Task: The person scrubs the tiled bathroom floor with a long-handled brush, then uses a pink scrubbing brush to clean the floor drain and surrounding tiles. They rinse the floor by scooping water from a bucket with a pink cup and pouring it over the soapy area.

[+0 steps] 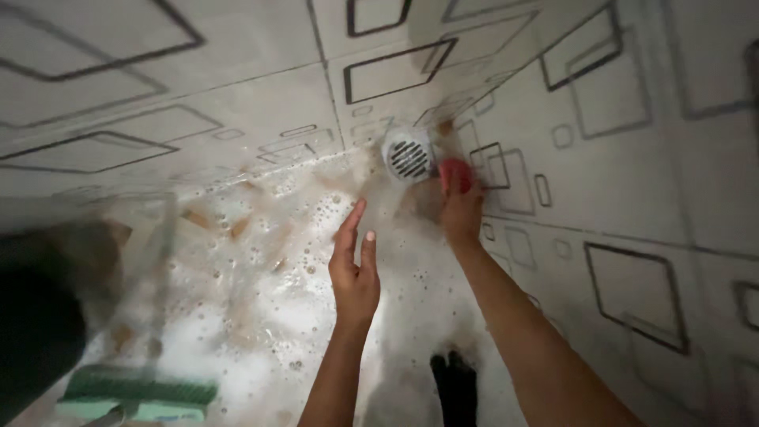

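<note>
Small red scrubbing pad (pixel 455 175), pinched in the right hand (pixel 462 212), pressed on the tiled floor just beside the round metal slotted drain cover (pixel 409 156). It looks soft, light and soap-slick, so best gripped across its middle with the fingertips. Left hand (pixel 355 273) hovers flat, fingers released, holding nothing, over the foamy white suds (pixel 261 277). Pale floor tiles with dark rectangle outlines (pixel 632 292) spread around, and a green-headed scrub brush (pixel 138 393) lies well apart at the lower left.
</note>
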